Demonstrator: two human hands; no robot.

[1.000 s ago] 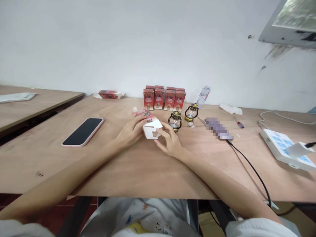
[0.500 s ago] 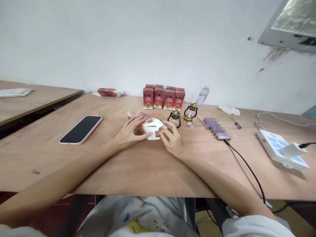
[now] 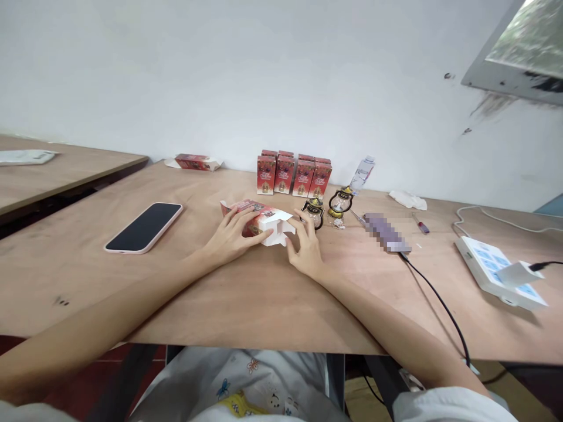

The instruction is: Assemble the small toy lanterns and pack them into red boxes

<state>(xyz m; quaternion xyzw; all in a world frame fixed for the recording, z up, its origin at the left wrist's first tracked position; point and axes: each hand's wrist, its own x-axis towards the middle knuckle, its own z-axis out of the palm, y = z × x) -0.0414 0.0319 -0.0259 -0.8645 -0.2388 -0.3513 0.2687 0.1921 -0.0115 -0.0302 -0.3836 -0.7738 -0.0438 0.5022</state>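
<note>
1. Head view, with clock directions taken from the held carton (image 3: 269,214): this red-and-white carton lies on its side on the tabletop (image 3: 264,305), between the person's two hands, its open end facing about four o'clock.
2. The left hand (image 3: 231,235) grips the carton from the eight o'clock side, fingers laid across its printed top, thumb stretched along the near side.
3. The right hand (image 3: 304,243) is at four o'clock, its fingers parted and bent around the white flaps (image 3: 277,235); whether it pinches one cannot be told.
4. Just beside it, at three o'clock, stands the nearer lantern (image 3: 313,214); the farther lantern (image 3: 340,201) is at two.
5. Upright red boxes (image 3: 294,176) stand in rows at one o'clock, and an opened red box (image 3: 196,162) lies at ten.
6. A pink-edged phone (image 3: 144,227) rests at nine o'clock; a power strip (image 3: 492,272) sits well apart at four.
</note>
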